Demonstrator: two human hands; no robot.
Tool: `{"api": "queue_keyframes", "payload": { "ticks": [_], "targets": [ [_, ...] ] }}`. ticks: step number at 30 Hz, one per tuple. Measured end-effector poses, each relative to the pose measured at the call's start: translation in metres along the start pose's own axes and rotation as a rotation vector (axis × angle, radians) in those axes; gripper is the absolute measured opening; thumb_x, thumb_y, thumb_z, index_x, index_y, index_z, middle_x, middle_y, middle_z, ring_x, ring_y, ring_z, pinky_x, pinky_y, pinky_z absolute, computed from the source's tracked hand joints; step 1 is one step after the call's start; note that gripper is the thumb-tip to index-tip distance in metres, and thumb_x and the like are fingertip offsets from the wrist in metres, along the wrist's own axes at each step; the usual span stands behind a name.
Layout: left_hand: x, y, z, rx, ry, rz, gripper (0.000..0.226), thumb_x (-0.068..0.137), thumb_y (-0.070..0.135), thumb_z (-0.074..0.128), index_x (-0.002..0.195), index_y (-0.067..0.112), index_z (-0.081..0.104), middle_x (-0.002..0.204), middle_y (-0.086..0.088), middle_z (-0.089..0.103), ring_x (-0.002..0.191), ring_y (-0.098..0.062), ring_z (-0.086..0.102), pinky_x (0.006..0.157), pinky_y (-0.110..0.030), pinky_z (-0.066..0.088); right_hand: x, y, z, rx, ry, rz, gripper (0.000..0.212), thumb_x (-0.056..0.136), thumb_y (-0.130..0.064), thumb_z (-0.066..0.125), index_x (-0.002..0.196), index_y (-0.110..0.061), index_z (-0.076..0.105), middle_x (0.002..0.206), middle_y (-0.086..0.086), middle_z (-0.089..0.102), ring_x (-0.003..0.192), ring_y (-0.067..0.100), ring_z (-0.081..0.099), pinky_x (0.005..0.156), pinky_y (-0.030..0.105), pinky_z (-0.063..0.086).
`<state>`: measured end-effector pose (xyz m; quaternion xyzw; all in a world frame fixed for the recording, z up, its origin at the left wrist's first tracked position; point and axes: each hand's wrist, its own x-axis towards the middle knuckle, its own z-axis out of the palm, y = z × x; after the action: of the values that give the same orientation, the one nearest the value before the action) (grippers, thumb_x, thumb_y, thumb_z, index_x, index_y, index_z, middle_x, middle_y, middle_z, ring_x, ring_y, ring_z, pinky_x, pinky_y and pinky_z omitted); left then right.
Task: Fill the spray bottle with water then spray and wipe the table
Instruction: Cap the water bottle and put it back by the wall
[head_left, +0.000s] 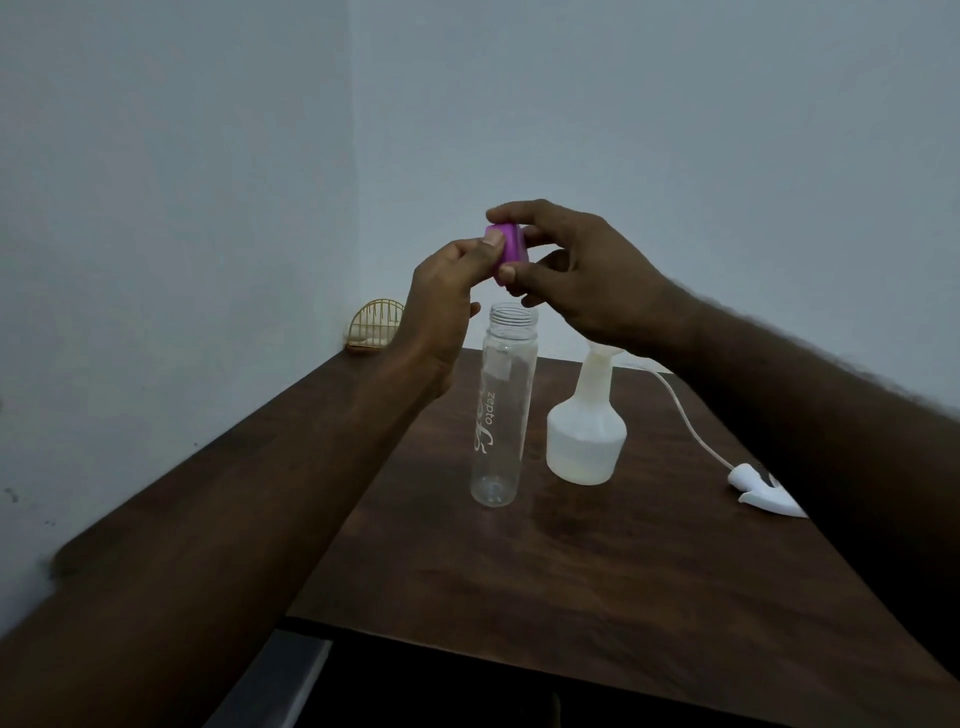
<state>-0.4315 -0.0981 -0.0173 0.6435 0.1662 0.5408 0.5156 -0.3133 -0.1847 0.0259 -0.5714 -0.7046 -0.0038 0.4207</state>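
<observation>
Left hand (449, 291) and right hand (582, 270) raised, fingers curled together.

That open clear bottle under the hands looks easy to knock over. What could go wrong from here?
1. The clear bottle is tall, narrow and looks empty, right under both hands; a bump from the left hand could topple it.
2. The purple cap is only pinched between both hands' fingers; it could slip and roll off the table.
3. The spray head lies close to the right forearm, near the table's edge, and could get swept off.

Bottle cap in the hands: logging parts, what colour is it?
Purple cap, seen in the head view.
</observation>
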Motion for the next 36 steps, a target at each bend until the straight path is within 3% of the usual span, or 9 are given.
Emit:
{"api": "queue_keyframes", "payload": {
  "ticks": [4, 9, 14, 18, 22, 26, 29, 33, 36],
  "targets": [
    [-0.011, -0.023, -0.014, 0.163, -0.007, 0.045, 0.051, 0.09, 0.052, 0.054, 0.129, 0.018, 0.053, 0.118, 0.005, 0.061, 0.11, -0.007, 0.056, 0.092, -0.03, 0.046, 0.003, 0.0, -0.014, -0.236, -0.197, 0.021, 0.047, 0.092, -0.016, 0.069, 0.134, -0.029, 0.056, 0.127, -0.005, 0.059, 0.097, 0.014, 0.064, 0.086, 0.023, 0.051],
    [-0.04, -0.08, -0.021, 0.424, -0.198, -0.07, 0.101, 0.061, 0.07, 0.071, 0.144, 0.028, 0.033, 0.136, 0.008, 0.05, 0.118, -0.007, 0.052, 0.101, -0.035, 0.046, 0.008, -0.001, -0.026, -0.413, -0.398, 0.091, 0.051, 0.09, -0.01, 0.071, 0.134, -0.028, 0.052, 0.134, -0.002, 0.055, 0.114, 0.019, 0.058, 0.094, 0.034, 0.052],
    [-0.043, -0.088, -0.008, 0.49, -0.274, -0.045, 0.058, 0.079, 0.038, 0.077, 0.126, 0.034, 0.043, 0.101, 0.029, 0.051, 0.09, 0.018, 0.052, 0.076, -0.001, 0.043, 0.016, -0.003, -0.02, -0.498, -0.472, 0.072, 0.052, 0.091, -0.005, 0.068, 0.136, -0.026, 0.053, 0.136, -0.002, 0.054, 0.115, 0.019, 0.057, 0.086, 0.026, 0.046],
    [-0.038, -0.092, -0.009, 0.441, -0.282, -0.031, 0.049, 0.081, 0.023, 0.076, 0.12, 0.031, 0.048, 0.106, 0.017, 0.059, 0.1, 0.001, 0.058, 0.084, -0.019, 0.049, 0.022, -0.007, -0.015, -0.542, -0.548, 0.069, 0.053, 0.091, 0.001, 0.063, 0.136, -0.026, 0.055, 0.134, -0.002, 0.057, 0.115, 0.022, 0.058, 0.092, 0.032, 0.05],
    [-0.036, -0.09, -0.016, 0.406, -0.277, -0.062, 0.046, 0.081, 0.018, 0.075, 0.109, 0.039, 0.045, 0.098, 0.02, 0.058, 0.09, 0.001, 0.059, 0.068, -0.007, 0.044, 0.027, -0.007, -0.01, -0.51, -0.575, 0.088, 0.052, 0.091, -0.001, 0.064, 0.136, -0.026, 0.055, 0.136, -0.001, 0.057, 0.115, 0.022, 0.059, 0.092, 0.031, 0.049],
    [-0.038, -0.098, -0.014, 0.381, -0.228, -0.082, 0.041, 0.081, 0.018, 0.074, 0.106, 0.037, 0.047, 0.098, 0.016, 0.06, 0.093, -0.007, 0.061, 0.073, -0.015, 0.046, 0.029, -0.009, -0.002, -0.585, -0.569, 0.085, 0.05, 0.094, -0.013, 0.065, 0.141, -0.026, 0.051, 0.137, 0.0, 0.056, 0.102, 0.018, 0.058, 0.082, 0.026, 0.041],
    [-0.039, -0.102, -0.014, 0.369, -0.2, -0.075, 0.039, 0.08, 0.019, 0.074, 0.1, 0.041, 0.048, 0.099, 0.014, 0.06, 0.094, -0.006, 0.061, 0.074, -0.018, 0.047, 0.033, -0.01, 0.003, -0.591, -0.551, 0.157, 0.044, 0.094, -0.038, 0.064, 0.134, -0.021, 0.057, 0.117, 0.007, 0.069, 0.071, 0.015, 0.063, 0.068, 0.027, 0.049],
    [-0.044, -0.102, -0.01, 0.384, -0.217, -0.058, 0.04, 0.078, 0.02, 0.074, 0.114, 0.026, 0.056, 0.1, 0.01, 0.064, 0.093, -0.007, 0.063, 0.075, -0.019, 0.048, 0.037, -0.014, 0.0, -0.718, -0.354, 0.212, 0.077, 0.09, -0.074, 0.036, 0.07, -0.006, 0.063, 0.056, 0.008, 0.064, 0.042, 0.017, 0.058, 0.053, 0.025, 0.046],
    [-0.045, -0.101, -0.007, 0.385, -0.222, -0.044, 0.043, 0.079, 0.017, 0.073, 0.117, 0.021, 0.054, 0.099, 0.013, 0.061, 0.091, -0.005, 0.061, 0.07, -0.014, 0.045, 0.037, -0.014, -0.002, -0.723, -0.317, 0.222, 0.073, 0.091, -0.073, 0.037, 0.073, -0.007, 0.062, 0.061, 0.009, 0.065, 0.047, 0.019, 0.062, 0.051, 0.025, 0.047]
  ]
}}
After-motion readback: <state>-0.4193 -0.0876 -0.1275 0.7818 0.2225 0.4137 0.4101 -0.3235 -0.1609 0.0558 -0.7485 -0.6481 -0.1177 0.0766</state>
